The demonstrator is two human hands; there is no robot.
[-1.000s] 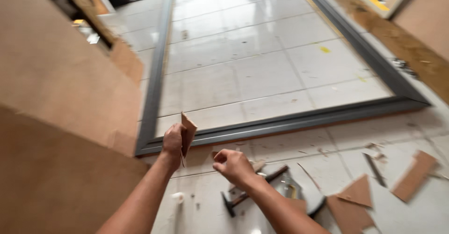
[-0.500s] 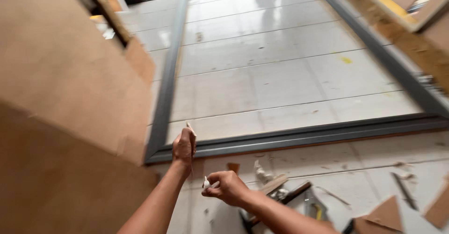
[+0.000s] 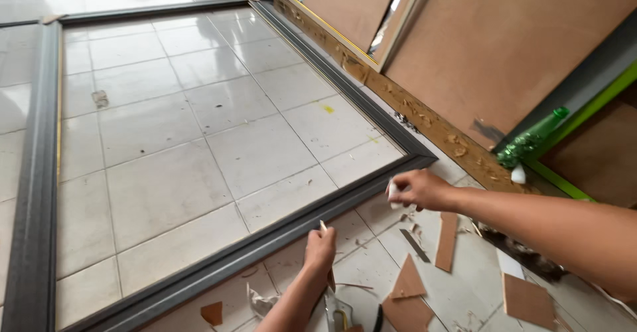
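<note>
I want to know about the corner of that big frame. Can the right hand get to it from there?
Probably yes. The right hand holds a small white thing and hovers just beside the grey frame's corner, with only bare tile floor around it and nothing between.

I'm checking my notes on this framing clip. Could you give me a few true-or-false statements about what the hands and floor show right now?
1. A large dark grey frame lies flat on the tiled floor. True.
2. The left hand holds a thin brown piece on edge. True.
3. The right hand grips a hammer. False: it pinches a small white object.
4. Triangular brown offcuts lie on the floor near the hands. True.
5. A green bottle stands inside the frame. False: it leans outside it, by the boards.
</note>
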